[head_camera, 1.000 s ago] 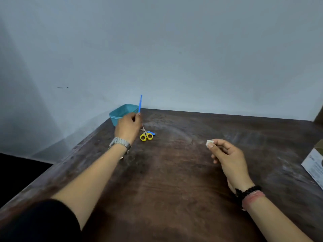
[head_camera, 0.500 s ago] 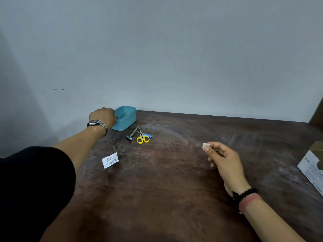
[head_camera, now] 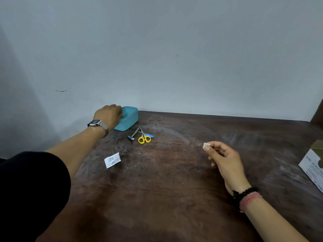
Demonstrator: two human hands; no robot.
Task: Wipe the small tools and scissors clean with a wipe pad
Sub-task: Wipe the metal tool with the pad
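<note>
Since a second ago the left hand [head_camera: 109, 114] has left the spot above the scissors, and the blue stick it held up then is no longer visible; the hand now reaches over the near rim of the teal box [head_camera: 130, 117] at the far left of the desk [head_camera: 157, 189]. Its fingers curl down into the box, and it cannot be told whether they hold anything. The right hand [head_camera: 225, 159] has stayed nearly where it was, raised over the right part of the desk, thumb and forefinger pinching the wipe pad [head_camera: 205, 146], a small white folded piece.

Just in front of the box lies the small pile of tools: the scissors [head_camera: 144, 137] with yellow ring handles and short metal blades pointing away, a metal nail clipper [head_camera: 133, 135] touching them on the left, and a blue tool [head_camera: 150, 135] partly under them on the right. A torn white sachet [head_camera: 112, 160] with small print lies nearer, well apart from the pile. A white carton [head_camera: 312, 165] is at the right edge.
</note>
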